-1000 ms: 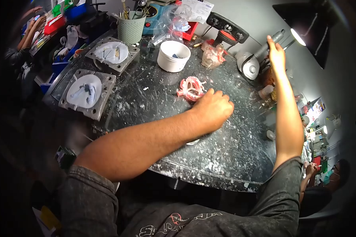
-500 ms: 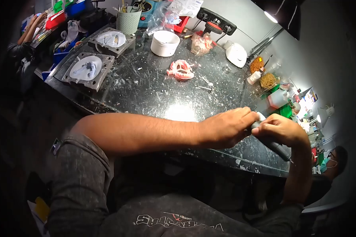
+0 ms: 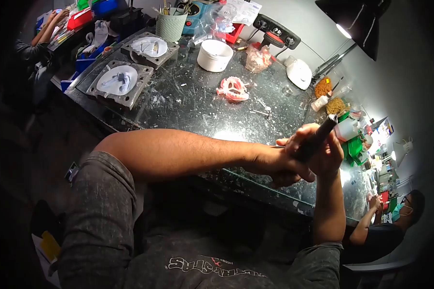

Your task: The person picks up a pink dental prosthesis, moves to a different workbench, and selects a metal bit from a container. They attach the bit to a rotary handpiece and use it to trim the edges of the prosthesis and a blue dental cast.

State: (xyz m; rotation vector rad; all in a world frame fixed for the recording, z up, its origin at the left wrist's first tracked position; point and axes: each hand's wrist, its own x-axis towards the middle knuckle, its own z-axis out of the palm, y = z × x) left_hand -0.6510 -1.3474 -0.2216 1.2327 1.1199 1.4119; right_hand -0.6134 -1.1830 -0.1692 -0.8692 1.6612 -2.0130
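Tool (image 3: 318, 137), dark and tube-shaped, slants above the near edge of the scuffed black worktop (image 3: 188, 108); I have the right hand (image 3: 329, 151) gripping it, the left hand (image 3: 277, 163) closed at its lower end. I cannot fully read the outlined shirt lettering (image 3: 202, 265).

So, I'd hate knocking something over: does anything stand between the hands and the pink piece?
Only a small thin item, lying on the table, is roughly between the hands at the dark tool and the pink piece; nothing tall visibly stands there.
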